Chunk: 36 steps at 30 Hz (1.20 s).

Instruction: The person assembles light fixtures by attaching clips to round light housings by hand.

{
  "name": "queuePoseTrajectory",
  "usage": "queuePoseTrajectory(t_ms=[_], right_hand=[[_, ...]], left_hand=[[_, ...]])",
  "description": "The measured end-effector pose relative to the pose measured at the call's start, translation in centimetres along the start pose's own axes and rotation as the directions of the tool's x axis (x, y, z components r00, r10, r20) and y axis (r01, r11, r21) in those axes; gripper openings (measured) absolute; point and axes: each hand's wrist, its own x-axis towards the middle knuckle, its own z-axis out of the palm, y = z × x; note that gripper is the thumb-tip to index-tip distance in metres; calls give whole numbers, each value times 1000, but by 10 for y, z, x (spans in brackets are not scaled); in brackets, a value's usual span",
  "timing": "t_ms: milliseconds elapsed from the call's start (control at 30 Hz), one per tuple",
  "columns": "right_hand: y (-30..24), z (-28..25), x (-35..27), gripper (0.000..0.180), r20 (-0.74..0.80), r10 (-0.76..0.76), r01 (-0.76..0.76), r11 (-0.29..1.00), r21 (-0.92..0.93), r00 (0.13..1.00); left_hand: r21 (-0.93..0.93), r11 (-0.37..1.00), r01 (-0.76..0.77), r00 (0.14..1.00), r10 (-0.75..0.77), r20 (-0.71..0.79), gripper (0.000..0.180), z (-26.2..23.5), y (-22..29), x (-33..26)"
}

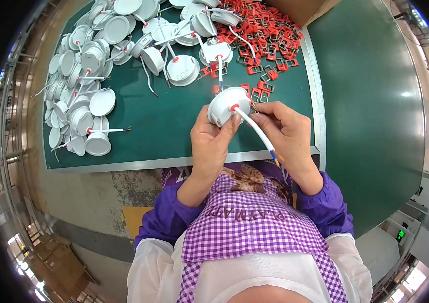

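Observation:
My left hand grips a white round downlight, its thumb on the back face and fingers round the rim. A white cable comes out of a red grommet on that face and slants down right, ending in bare-tipped coloured wires. At the right edge of the light, my right hand pinches a small red clip with a metal spring. Fingers partly cover the clip; whether it is seated on the light I cannot tell. Just beyond the light lie a few loose red clips.
Many white downlights with cables lie heaped on the left and back of the green table. A pile of red clips spreads at the back, beside a cardboard box. A metal edge borders the table; another green surface adjoins right.

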Motion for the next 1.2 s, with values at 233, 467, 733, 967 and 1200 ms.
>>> queuePoseTrajectory(t_ms=[233,467,733,967,1200], right_hand=[[-1,2,-1,8,-25,-39,39,999,-35,999],[3,8,-4,8,-70,11,-10,1000,14,997],[10,8,-4,7,-69,68,-68,998,1,995],[1,-4,-12,4,-9,104,-102,990,99,995],[19,-2,-13,6,-109,-21,27,998,55,994]], left_hand=[[173,982,-81,994,68,83,25,-6,1,0],[201,977,-69,994,50,95,28,-9,-4,0],[254,960,-116,992,99,77,25,-2,-7,-4],[261,963,-69,995,47,89,26,-2,2,-13],[237,971,9,994,-34,100,28,14,8,-10]])
